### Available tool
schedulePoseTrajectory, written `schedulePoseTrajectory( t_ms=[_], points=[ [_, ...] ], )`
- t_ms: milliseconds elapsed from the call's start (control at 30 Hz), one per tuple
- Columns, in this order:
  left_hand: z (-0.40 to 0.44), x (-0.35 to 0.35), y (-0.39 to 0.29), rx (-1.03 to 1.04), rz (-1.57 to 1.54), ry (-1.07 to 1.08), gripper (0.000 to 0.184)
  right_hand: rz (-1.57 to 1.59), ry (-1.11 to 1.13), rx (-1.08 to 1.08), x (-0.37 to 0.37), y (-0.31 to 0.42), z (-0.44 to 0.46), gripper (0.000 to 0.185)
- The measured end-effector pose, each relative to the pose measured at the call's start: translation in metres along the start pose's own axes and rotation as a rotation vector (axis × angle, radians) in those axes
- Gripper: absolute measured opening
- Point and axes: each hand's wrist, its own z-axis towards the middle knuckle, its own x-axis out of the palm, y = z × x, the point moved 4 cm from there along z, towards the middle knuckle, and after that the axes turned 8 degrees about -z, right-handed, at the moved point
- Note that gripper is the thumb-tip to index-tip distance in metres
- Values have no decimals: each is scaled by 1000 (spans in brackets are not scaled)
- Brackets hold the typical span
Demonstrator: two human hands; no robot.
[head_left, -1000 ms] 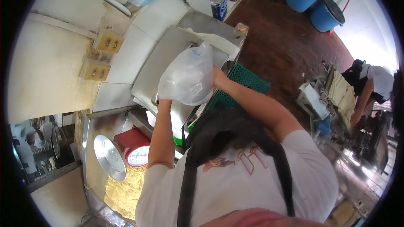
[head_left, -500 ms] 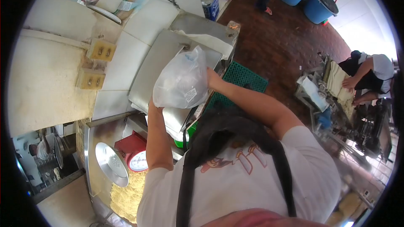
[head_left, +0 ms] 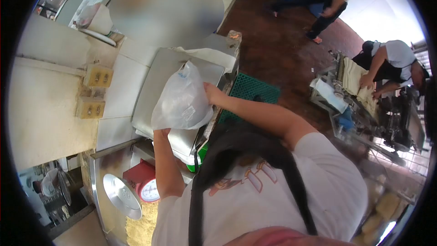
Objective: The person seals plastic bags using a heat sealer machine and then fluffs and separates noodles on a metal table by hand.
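Note:
A translucent white plastic bag (head_left: 175, 100) with a small printed label hangs between my two hands above a metal lid or tray (head_left: 152, 79). At the bag's near left edge is my left hand (head_left: 162, 132), closed on it, with most of its fingers hidden behind the plastic. My right hand (head_left: 213, 94) grips the bag's right side, fingers curled round the edge. The bag looks puffed out, and what it holds, if anything, cannot be made out.
A red scale (head_left: 141, 180) with a round metal pan (head_left: 122, 196) stands beside yellowish crumbly material (head_left: 142, 225). A green crate (head_left: 255, 91) sits to the right. One person (head_left: 334, 0) walks at the back; another person (head_left: 391, 64) works dough on a machine (head_left: 359, 82).
My view has shifted, so the bag sits slightly lower and further left in it. Both hands keep their hold. The walking person has moved right and into fuller view.

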Motion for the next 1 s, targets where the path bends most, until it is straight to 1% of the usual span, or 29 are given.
schedulePoseTrajectory(
  t_ms=[33,100,133,233,333,367,400,433,500,533,567,633,733,833,933,1000],
  points=[
    [5,0,-1,49,77,-68,46,-41,24,76,-2,-7,0,27],
    [28,-22,-2,123,457,-14,50,-121,67,230,-18,34,-13,23],
    [36,-27,0,164,648,12,51,-239,8,56,-12,17,-5,21],
    [18,18,4,271,646,-101,50,16,40,81,-9,23,-13,23],
    [33,15,23,131,596,-104,51,-139,25,-60,-8,10,-9,27],
    [37,8,28,92,578,-111,51,-206,14,-22,-14,7,-13,28],
    [40,-7,27,71,557,-132,52,-269,19,2,-18,6,-16,28],
    [40,-24,15,76,536,-163,52,-267,34,2,-16,9,-14,31],
    [83,-113,20,-13,287,-42,48,-203,63,-4,-14,15,-14,37],
    [66,-86,6,358,947,-44,48,-89,132,-8,-20,39,-16,40],
    [44,-42,18,714,1606,-81,48,19,198,2,-25,62,-25,43],
    [39,-12,15,631,1121,-32,41,-158,46,5,-21,33,-20,45],
    [20,24,12,460,856,-93,40,-31,168,85,-28,68,-24,45],
    [26,-1,18,385,716,-168,39,96,143,60,-17,42,-19,45],
    [19,1,24,451,755,-77,41,67,107,80,-11,14,-14,44],
    [11,18,19,521,931,-40,42,28,146,112,-16,36,-21,43]
  ],
)
